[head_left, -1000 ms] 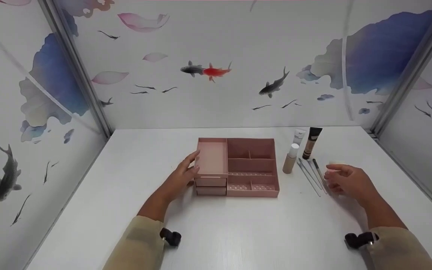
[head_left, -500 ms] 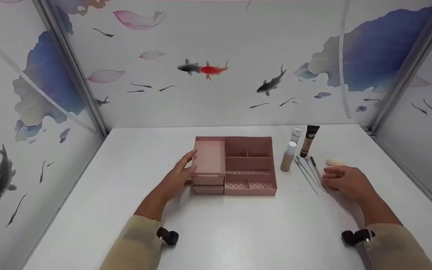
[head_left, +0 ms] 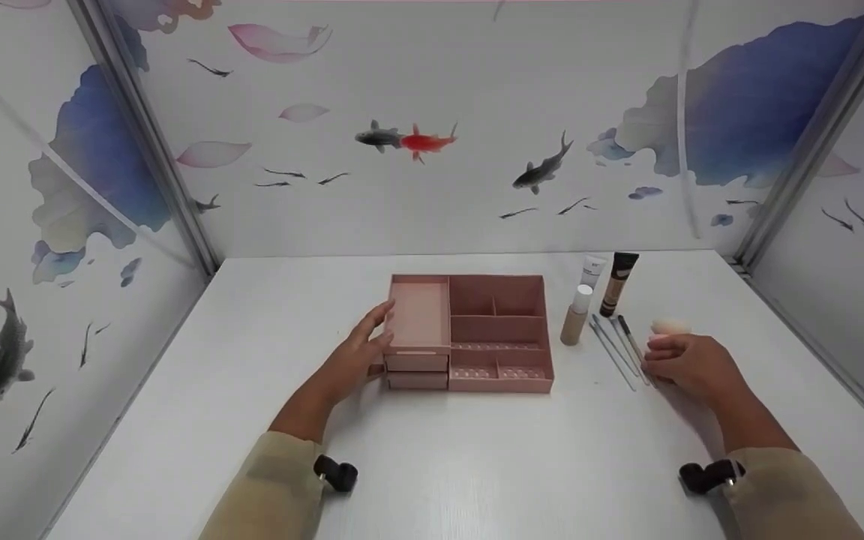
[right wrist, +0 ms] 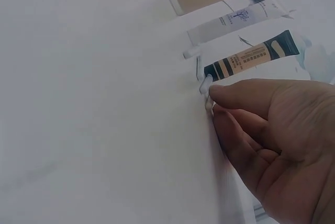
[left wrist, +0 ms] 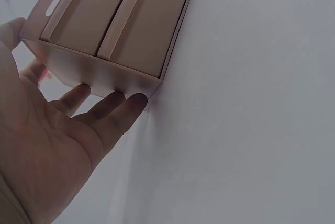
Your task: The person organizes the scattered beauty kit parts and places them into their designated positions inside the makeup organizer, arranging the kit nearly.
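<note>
A pink makeup organizer (head_left: 503, 386) with open compartments and two small drawers (left wrist: 149, 22) stands on the white table. My left hand (head_left: 357, 356) rests against its left side, fingertips touching the wall and fingers extended. To the right, several slim makeup brushes (head_left: 612, 349) lie side by side. My right hand (head_left: 694, 367) is at the near end of the rightmost brush; in the right wrist view the thumb and forefinger pinch a brush end (right wrist: 209, 103). A pale sponge (head_left: 670, 327) lies just beyond that hand, partly hidden by it.
Behind the brushes stand a foundation bottle (head_left: 574, 322) with a white cap, a white tube (head_left: 592, 268) and a black-and-tan tube (head_left: 616, 289). White panels (head_left: 432, 217) printed with fish and petals enclose the table on the back and both sides.
My right hand has shifted slightly left and toward me, closing its fingers at the brush end. More of the sponge shows behind it. The left hand stays at the organizer.
</note>
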`<state>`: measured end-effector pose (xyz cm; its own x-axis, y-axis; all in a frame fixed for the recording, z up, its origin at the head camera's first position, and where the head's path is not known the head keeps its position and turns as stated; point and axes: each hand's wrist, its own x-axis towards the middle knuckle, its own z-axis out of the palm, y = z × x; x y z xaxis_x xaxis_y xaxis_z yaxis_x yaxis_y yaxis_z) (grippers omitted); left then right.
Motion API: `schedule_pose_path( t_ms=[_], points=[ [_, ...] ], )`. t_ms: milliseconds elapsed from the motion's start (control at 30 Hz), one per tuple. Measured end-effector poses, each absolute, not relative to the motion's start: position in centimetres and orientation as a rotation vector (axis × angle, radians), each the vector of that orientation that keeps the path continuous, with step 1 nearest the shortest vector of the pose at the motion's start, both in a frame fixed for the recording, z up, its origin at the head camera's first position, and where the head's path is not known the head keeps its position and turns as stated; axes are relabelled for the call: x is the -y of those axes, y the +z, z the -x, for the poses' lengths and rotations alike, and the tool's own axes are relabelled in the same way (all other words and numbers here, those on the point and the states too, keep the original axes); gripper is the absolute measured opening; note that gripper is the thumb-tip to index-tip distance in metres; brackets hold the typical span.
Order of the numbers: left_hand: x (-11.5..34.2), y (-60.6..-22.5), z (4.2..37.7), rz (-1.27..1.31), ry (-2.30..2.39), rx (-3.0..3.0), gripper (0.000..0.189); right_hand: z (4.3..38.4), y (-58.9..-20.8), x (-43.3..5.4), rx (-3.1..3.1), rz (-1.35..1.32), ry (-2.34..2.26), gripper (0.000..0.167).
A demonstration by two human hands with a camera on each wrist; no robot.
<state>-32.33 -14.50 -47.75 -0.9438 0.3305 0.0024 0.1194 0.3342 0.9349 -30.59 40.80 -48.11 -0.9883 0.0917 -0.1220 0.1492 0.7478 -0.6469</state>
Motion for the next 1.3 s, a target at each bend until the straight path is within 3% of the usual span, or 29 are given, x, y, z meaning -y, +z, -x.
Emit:
schedule_pose_path(
  t_ms=[533, 1300],
  points=[
    [14.56, -47.98, 32.25, -0.412, 1.639, -2.444, 0.057, 30.86, -48.16, -40.23, -2.898, -0.249, -0.976, 0.058],
    [14.48, -47.83, 32.28, -0.367, 1.697, -2.335, 0.056, 30.58, -47.39, -40.14, -2.759, -0.340, -1.339, 0.065]
  ],
)
